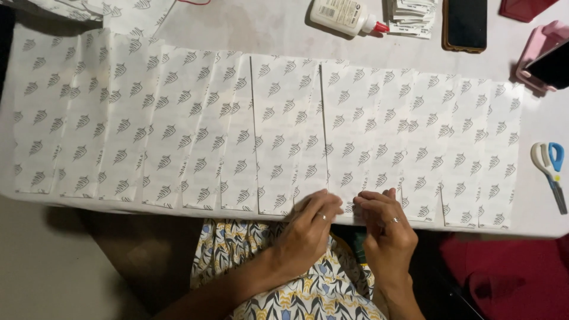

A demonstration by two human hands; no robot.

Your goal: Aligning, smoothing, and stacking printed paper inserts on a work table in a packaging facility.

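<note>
Both hands, left hand (308, 228) and right hand (385, 228), are pinching a patterned paper strip (344, 142) at the table's (261, 26) six o'clock edge, aligning it.

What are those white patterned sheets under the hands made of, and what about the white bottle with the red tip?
The white sheets printed with grey leaf shapes look like thin matte paper: they lie flat, overlapping, with crisp cut edges. Both hands, left and right, press on their near edge. The white bottle with a red tip seems to be smooth plastic, slightly glossy.
</note>
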